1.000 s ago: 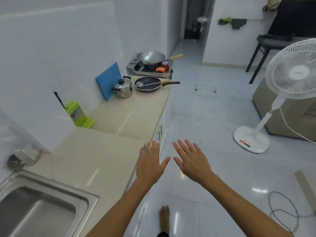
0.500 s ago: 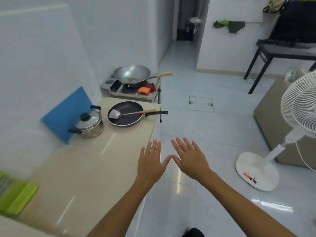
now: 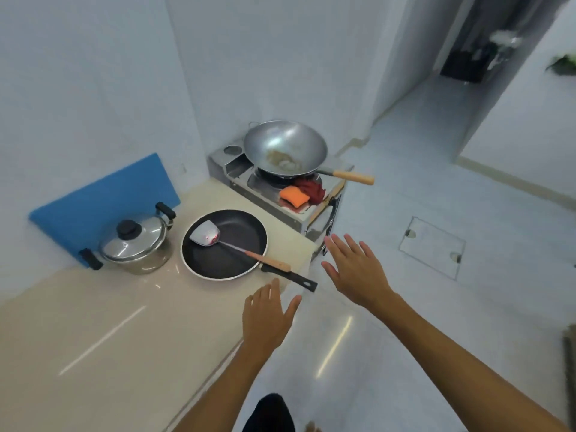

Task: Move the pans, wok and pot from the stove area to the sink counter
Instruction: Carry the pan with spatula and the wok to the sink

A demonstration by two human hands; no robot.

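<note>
The left hand's (image 3: 267, 319) fingertips blur against the counter edge, so whether they touch the black frying pan's (image 3: 224, 244) handle cannot be told; the handle end pokes out past the counter (image 3: 109, 332) between the two hands. The picture is soft throughout, and what lies in the bottom of the wok (image 3: 285, 148) is a pale smear that cannot be made out. A dark shape at the lower edge, below both forearms, is cut off.

Both hands are empty, palms down, fingers spread wide. The right hand (image 3: 355, 271) hovers over the floor just off the counter's corner; the left hangs over the counter edge.

Just ahead of the left hand sits the frying pan, with a metal spatula (image 3: 218, 243) lying in it, its wooden grip resting over the pan's handle. Left of the pan, farther from the hands, stands the lidded steel pot (image 3: 137, 241), in front of a blue cutting board (image 3: 103, 207) leaning on the wall. Beyond the right hand, the wok rests on the gas stove (image 3: 265, 188), its wooden handle pointing right. An orange sponge (image 3: 294, 196) and a red cloth (image 3: 313, 188) lie on the stove beside it.
</note>
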